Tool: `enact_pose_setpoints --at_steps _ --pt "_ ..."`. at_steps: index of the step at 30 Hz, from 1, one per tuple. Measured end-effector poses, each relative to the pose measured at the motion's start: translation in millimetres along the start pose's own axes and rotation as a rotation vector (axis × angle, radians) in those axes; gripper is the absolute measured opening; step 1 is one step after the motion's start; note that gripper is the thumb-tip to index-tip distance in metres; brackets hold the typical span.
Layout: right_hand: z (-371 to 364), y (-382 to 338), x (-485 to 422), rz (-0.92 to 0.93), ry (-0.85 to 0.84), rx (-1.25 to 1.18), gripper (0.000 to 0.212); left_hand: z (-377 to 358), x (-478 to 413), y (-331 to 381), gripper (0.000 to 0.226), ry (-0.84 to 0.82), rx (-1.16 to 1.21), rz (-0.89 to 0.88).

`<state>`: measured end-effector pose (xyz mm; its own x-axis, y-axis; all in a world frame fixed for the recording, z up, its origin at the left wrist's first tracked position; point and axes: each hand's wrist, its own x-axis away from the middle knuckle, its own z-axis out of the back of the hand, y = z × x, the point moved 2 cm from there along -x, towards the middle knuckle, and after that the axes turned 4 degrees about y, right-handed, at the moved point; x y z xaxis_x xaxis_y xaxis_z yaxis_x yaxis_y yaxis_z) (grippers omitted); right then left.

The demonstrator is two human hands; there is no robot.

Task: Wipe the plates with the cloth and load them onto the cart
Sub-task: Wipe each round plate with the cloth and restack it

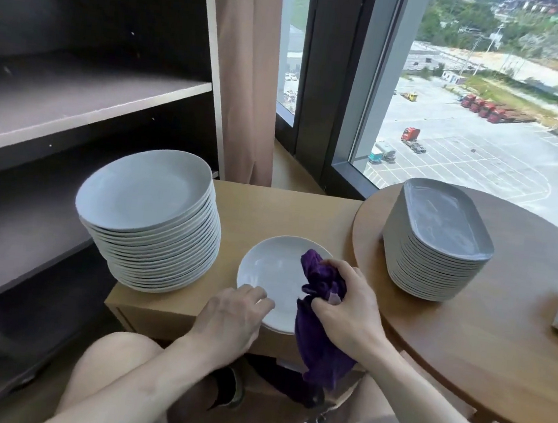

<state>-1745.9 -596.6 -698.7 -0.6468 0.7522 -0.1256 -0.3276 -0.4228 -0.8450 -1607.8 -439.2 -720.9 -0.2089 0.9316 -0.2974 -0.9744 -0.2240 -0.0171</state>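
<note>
We've got the single plate point(272, 279) on the low table point(264, 209), left hand point(232, 313) fingers curled on its near rim, probably pinning it. Right hand point(347, 304) grips the bunched cloth point(323, 285); sweep rim-to-rim, holding firm.

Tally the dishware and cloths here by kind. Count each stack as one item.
Round plate stack: 1
Rectangular plate stack: 1
Loose round plate: 1
Purple cloth: 1
Total: 4
</note>
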Motion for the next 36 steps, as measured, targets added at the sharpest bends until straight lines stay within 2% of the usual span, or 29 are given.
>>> enact_pose_setpoints --at_steps 4,7,11,18,28,36 --pt "0.0 1.9 8.4 0.023 -0.036 -0.009 0.056 2.0 1.4 -1.7 0.025 -0.061 -0.084 -0.013" --pt "-1.8 -4.7 9.0 0.068 -0.066 0.014 0.055 2.8 0.0 -0.6 0.029 -0.085 -0.128 -0.032" --pt "-0.9 -9.1 9.9 0.113 -0.089 0.028 0.054 -1.6 2.7 -1.9 0.027 -0.075 -0.1 -0.04" --pt "-0.8 0.5 6.4 0.077 -0.087 0.066 0.056 0.3 0.0 -0.1 0.03 -0.058 -0.082 -0.057" --pt "-1.4 3.6 4.6 0.069 -0.079 0.098 0.057 -10.2 3.8 -6.7 0.023 -0.068 0.164 0.03" --pt "0.0 3.2 4.2 0.082 -0.063 0.119 0.057 -9.0 2.0 -2.3 0.024 0.059 0.263 -0.017"
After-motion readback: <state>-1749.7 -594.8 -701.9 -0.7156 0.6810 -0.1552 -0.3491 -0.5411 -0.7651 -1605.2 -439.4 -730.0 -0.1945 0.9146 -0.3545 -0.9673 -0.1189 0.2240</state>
